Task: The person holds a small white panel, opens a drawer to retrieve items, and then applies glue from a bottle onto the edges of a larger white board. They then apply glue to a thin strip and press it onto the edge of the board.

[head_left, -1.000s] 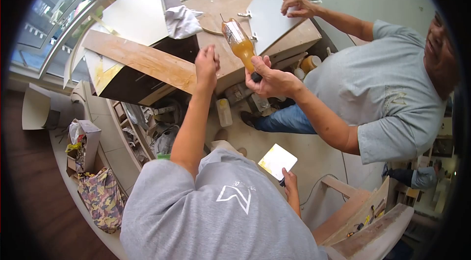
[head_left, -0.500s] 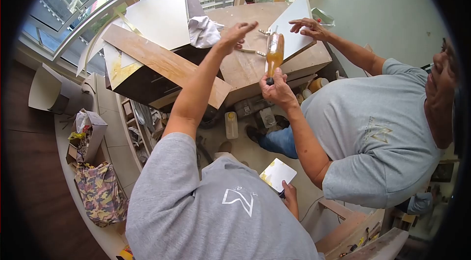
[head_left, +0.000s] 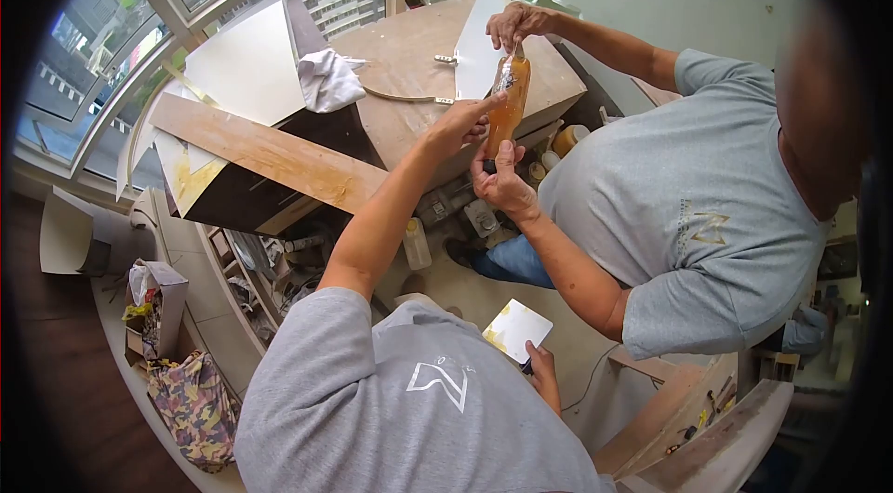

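My left hand [head_left: 459,127] reaches up with its index finger stretched out and the other fingers curled. The fingertip overlaps an amber-coloured bottle [head_left: 510,95] that stands upside down, its dark cap at the bottom. A co-worker holds that bottle, one hand [head_left: 508,186] around its neck and the other hand [head_left: 518,23] at its upper end. Low in front of me, my right hand [head_left: 545,379] is closed on a white square spreader [head_left: 518,329] with yellowish smears. Its dark handle is partly hidden by my fingers.
A worktable [head_left: 409,37] carries a white panel [head_left: 473,33] with metal hinges. To its left lie a long wooden board [head_left: 265,153] with yellow smears, a white sheet [head_left: 246,56] and a white cloth [head_left: 330,82]. A plastic jug [head_left: 417,246] stands on the floor.
My left hand has moved to the bottle, index finger now extended. The co-worker's upper hand has come from over the white panel to the bottle's upper end. The view has shifted right.
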Available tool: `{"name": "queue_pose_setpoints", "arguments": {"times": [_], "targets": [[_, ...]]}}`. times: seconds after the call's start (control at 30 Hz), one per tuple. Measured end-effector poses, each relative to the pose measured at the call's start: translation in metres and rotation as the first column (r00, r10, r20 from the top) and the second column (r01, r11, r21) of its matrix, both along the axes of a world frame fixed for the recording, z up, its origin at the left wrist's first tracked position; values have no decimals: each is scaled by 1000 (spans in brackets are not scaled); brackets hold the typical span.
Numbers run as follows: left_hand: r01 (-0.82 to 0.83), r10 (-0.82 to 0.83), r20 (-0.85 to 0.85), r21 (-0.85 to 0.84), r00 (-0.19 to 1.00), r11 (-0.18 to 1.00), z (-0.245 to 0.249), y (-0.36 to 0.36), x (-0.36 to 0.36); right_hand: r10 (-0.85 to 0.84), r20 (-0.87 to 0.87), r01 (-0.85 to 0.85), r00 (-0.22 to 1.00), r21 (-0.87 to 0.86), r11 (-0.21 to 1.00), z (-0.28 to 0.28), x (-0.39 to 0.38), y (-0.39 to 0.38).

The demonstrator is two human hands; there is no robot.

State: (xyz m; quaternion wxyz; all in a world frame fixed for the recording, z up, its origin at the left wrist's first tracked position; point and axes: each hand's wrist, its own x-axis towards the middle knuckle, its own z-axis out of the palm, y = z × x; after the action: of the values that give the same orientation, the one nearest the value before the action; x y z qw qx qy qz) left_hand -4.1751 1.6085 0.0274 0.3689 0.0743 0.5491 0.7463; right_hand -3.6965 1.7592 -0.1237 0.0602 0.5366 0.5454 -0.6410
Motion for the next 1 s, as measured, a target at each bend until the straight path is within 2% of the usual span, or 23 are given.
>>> {"name": "queue_pose_setpoints", "arguments": {"times": [0.13, 0.23, 0.37, 0.47, 0.57, 0.7, 0.77, 0.83, 0.93, 1.0], "targets": [[83, -87, -79, -53, 993, 995, 29, 4, 16, 26, 52, -26, 998, 1, 1000, -1, 3, 1], [20, -26, -123, -54, 992, 998, 28, 7, 21, 23, 34, -23, 999, -2, 1000, -8, 3, 2], [-19, -4, -157, -148, 988, 989, 30, 5, 32, 36, 26, -37, 999, 21, 999, -15, 2, 2], [-117, 109, -88, -94, 990, 989, 6, -8, 32, 70, 52, -71, 996, 36, 997, -29, 6, 6], [-113, 116, 27, -91, 993, 989, -24, -36, 53, 72, 45, -74, 996, 51, 996, -33, 10, 6], [77, -46, 127, -252, 991, 965, -75, -78, 115, 100, 76, -106, 992, 80, 991, -17, 7, 3], [137, -68, 192, -376, 979, 917, -102, -95, 148, 94, 66, -99, 993, 78, 992, -19, 8, 2], [137, 5, 352, -376, 936, 916, -134, -109, 172, 86, 46, -90, 995, 74, 993, -18, 5, 1], [160, 41, 448, -403, 893, 901, -134, -118, 191, 78, 9, -78, 997, 56, 995, -17, 2, 1], [190, -8, 403, -414, 915, 890, -130, -117, 194, 90, -11, -89, 996, 38, 995, -19, -2, 3]]}}
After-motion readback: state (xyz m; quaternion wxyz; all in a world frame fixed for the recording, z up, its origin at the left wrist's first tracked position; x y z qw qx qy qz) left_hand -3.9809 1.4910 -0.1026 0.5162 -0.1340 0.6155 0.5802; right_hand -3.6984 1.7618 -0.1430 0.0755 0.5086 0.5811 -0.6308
